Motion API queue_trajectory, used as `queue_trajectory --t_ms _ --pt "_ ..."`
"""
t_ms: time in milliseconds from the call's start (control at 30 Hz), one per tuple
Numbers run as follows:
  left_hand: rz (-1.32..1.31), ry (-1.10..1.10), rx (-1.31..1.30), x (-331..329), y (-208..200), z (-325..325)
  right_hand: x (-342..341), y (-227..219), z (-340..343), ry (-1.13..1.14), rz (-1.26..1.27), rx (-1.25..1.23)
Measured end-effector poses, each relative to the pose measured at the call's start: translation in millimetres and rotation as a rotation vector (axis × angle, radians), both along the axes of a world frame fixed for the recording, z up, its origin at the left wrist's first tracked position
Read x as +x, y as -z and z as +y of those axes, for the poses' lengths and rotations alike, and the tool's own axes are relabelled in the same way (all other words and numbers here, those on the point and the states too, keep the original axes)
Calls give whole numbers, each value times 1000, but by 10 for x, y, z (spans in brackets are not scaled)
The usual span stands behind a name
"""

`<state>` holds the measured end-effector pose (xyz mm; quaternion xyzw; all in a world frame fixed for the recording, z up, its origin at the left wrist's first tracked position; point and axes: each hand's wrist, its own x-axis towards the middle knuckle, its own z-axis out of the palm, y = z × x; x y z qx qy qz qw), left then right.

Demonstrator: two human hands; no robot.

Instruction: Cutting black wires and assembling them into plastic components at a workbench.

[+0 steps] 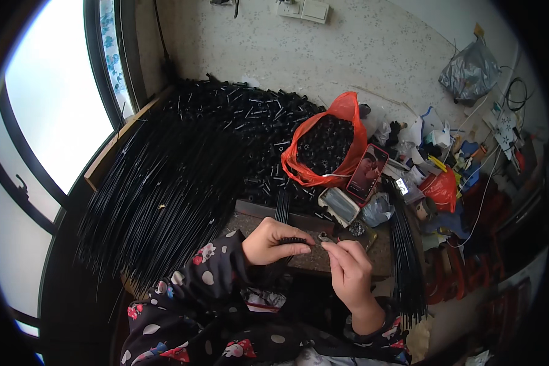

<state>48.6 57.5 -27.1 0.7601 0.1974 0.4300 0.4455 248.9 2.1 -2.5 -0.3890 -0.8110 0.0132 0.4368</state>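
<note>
At the near edge of the table my left hand [268, 243] is closed around a bundle of thin black rods [282, 206]. The rods point away from me, and their near ends show as a dark, bumpy row between thumb and fingers. Close beside it, my right hand [351, 267] pinches with thumb and forefinger. Something small is at those fingertips, too small to make out. A little greyish piece [324, 236] shows just beyond them; whether it is held or lies on the table I cannot tell.
Many long black rods [158, 195] lie heaped at left, below short black tubes [262, 107]. A red plastic bag [355, 110] holds small black parts. Right of it are a phone [369, 174], a rectangular container [341, 206], another black rod bundle [402, 244] and clutter.
</note>
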Motion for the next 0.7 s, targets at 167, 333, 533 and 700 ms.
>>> queue_trajectory --t_ms 167,333,533,700 --pt "-13 32 7 7 -2 -41 -8 -61 -34 -42 -82 62" --pt "-13 29 44 24 -29 -76 23 -244 1 -70 -250 223" --pt "-14 23 23 9 -27 -74 -23 -107 -32 -104 78 -157" --pt "23 58 84 -12 -12 -56 -6 -145 98 -193 -59 -2"
